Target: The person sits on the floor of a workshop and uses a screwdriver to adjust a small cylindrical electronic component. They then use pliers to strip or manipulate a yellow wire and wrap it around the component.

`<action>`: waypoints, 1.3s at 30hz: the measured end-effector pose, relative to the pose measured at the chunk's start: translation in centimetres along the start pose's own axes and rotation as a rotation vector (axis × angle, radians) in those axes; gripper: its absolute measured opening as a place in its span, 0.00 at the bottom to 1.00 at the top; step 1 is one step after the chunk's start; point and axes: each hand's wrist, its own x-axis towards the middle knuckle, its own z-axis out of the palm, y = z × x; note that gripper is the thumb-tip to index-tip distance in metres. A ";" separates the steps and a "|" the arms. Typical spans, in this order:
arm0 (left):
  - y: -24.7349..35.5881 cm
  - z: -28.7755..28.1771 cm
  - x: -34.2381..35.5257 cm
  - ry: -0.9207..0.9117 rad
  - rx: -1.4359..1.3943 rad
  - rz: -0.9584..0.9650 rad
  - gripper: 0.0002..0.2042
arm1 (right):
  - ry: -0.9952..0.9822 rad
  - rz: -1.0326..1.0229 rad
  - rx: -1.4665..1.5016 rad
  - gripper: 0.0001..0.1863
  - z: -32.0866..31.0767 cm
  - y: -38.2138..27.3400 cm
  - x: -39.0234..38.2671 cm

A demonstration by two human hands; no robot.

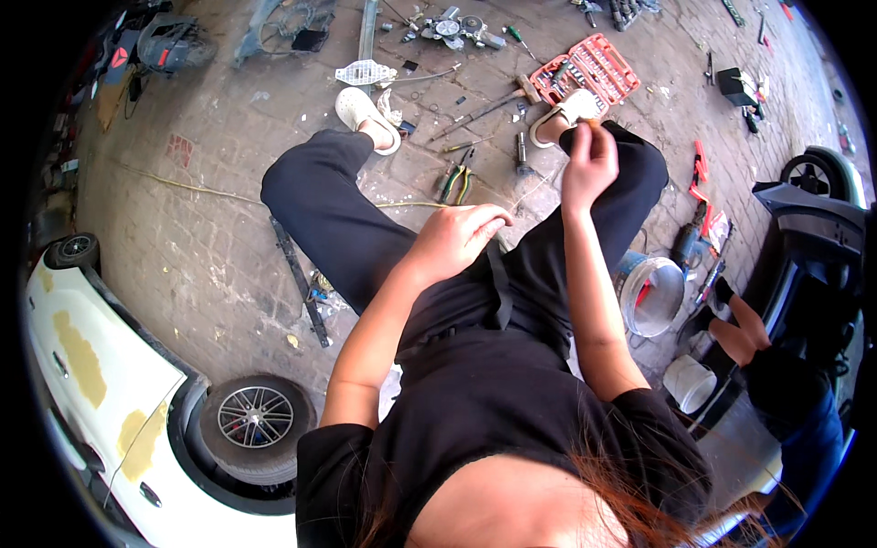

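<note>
My left hand (pixel 459 239) is held above my lap, palm down. Its fingers are bent together with the thumb against them, and whatever they hold is hidden. My right hand (pixel 590 169) is raised over my right knee, thumb and fingertips pinched together. Anything between those fingertips is too small to make out. On the paving beyond my left hand lie pliers (pixel 448 185) with green and yellow handles. A dark cylindrical tool (pixel 522 155) rests between my feet. Farther off, an open orange-red socket set case (pixel 624 73) lies past my right shoe, with a hammer (pixel 528 89) beside it.
A white bucket (pixel 654 297) stands right of my leg, near a power tool (pixel 685 245). At right, another person (pixel 776 384) is beside a dark vehicle (pixel 813 219). A patched white car (pixel 100 365) with a wheel (pixel 256 418) fills the lower left. Loose parts (pixel 448 29) lie ahead.
</note>
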 end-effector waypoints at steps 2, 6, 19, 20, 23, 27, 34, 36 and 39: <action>2.3 -2.4 0.1 0.068 -0.040 -0.082 0.06 | -0.381 -0.295 -0.397 0.08 -1.2 -1.2 -1.6; 1.9 -6.2 0.5 0.223 0.014 -0.032 0.07 | -1.277 -0.223 -0.204 0.28 -4.8 -5.2 -3.8; -0.2 -2.6 -0.3 -0.072 -0.185 -0.187 0.07 | -0.916 -0.373 -0.403 0.28 -3.3 -8.2 -0.8; 0.1 -3.4 -0.5 -0.048 -0.193 -0.240 0.07 | -1.109 -0.424 -0.535 0.26 -3.5 -7.2 -1.8; -1.6 -4.8 -1.1 0.103 -0.154 -0.207 0.06 | -1.504 0.306 0.207 0.32 -6.3 -6.5 -4.8; -4.5 -3.2 -2.1 -0.079 -0.116 -0.179 0.06 | -0.700 0.845 1.327 0.41 -5.7 -10.7 -5.7; -0.3 -1.0 -1.4 -0.097 0.016 -0.218 0.07 | -1.140 -0.483 -0.359 0.28 -3.0 -4.9 -5.6; 0.0 -2.3 -1.2 0.003 0.068 -0.236 0.08 | -1.607 0.138 -0.019 0.31 -4.2 -4.6 -5.8; -2.4 -3.3 -1.3 -0.079 -0.275 -0.233 0.08 | -1.039 0.910 0.950 0.44 -6.0 -7.6 -7.0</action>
